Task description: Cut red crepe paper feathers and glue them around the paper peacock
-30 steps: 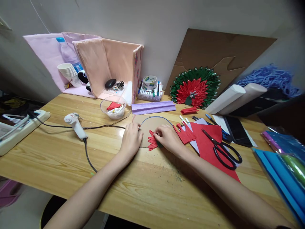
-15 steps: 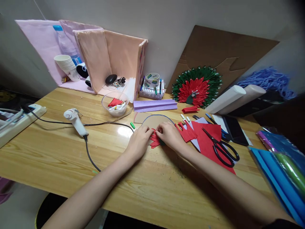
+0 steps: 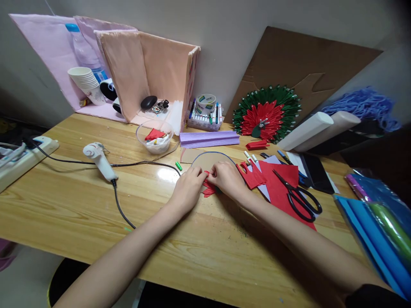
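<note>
The red petals [image 3: 209, 189] lie over the cardboard piece [image 3: 210, 160] on the tabletop [image 3: 180, 252], between the person's two hands. The right hand [image 3: 221, 174] appears to pinch their upper end between thumb and finger; the left hand [image 3: 192, 182] has its fingertips drawn narrow against them, though whether it grips cannot be told. The petals look papery, light and easily creased, so a gentle pinch should suit; the cardboard seems stiffer, better steadied by its edge.
</note>
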`<state>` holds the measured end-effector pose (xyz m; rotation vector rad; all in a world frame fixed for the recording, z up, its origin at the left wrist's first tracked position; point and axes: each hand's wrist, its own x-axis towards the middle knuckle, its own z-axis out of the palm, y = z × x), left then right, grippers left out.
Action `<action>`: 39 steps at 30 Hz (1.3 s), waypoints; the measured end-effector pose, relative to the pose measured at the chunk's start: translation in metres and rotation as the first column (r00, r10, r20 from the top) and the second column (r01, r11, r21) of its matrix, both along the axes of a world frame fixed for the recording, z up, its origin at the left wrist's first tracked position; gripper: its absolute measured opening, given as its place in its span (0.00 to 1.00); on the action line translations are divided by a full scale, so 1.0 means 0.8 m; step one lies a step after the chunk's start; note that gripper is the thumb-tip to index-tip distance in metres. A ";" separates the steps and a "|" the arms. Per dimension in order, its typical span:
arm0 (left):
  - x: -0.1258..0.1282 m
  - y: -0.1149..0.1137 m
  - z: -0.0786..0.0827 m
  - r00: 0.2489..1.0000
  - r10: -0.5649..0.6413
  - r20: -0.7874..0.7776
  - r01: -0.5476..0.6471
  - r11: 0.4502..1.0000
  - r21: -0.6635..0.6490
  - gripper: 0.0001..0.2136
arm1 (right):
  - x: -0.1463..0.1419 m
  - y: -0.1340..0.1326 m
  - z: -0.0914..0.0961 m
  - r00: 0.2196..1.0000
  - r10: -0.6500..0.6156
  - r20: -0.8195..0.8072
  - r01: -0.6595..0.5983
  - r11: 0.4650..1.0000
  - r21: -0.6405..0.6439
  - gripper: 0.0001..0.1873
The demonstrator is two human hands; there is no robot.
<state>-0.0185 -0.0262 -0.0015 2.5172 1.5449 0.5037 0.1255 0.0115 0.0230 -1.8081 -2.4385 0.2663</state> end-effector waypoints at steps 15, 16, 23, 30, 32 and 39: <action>-0.001 -0.001 0.003 1.000 -0.017 -0.027 0.017 1.000 -0.012 0.10 | -0.003 0.004 0.003 1.000 0.027 -0.003 -0.027 1.000 0.013 0.08; -0.001 -0.001 0.003 0.999 -0.019 -0.026 0.019 1.000 -0.013 0.10 | -0.003 0.004 0.003 1.000 0.023 0.007 -0.024 1.000 0.012 0.08; -0.001 -0.002 0.003 1.000 -0.020 -0.022 0.019 1.000 -0.014 0.10 | -0.003 0.002 -0.001 1.000 0.017 0.020 -0.017 1.000 -0.010 0.07; -0.001 0.005 0.002 0.987 0.023 0.160 -0.015 0.998 -0.054 0.08 | -0.002 0.000 -0.001 1.000 0.003 -0.011 -0.004 0.999 -0.041 0.07; 0.000 0.012 0.001 0.965 0.055 0.255 -0.032 0.995 -0.090 0.07 | -0.002 0.000 -0.003 1.000 -0.003 -0.029 0.002 0.999 -0.037 0.06; 0.004 0.041 -0.002 0.951 0.055 0.304 -0.008 0.988 -0.154 0.04 | 0.013 0.003 -0.005 0.990 0.009 -0.138 -0.011 1.000 -0.012 0.06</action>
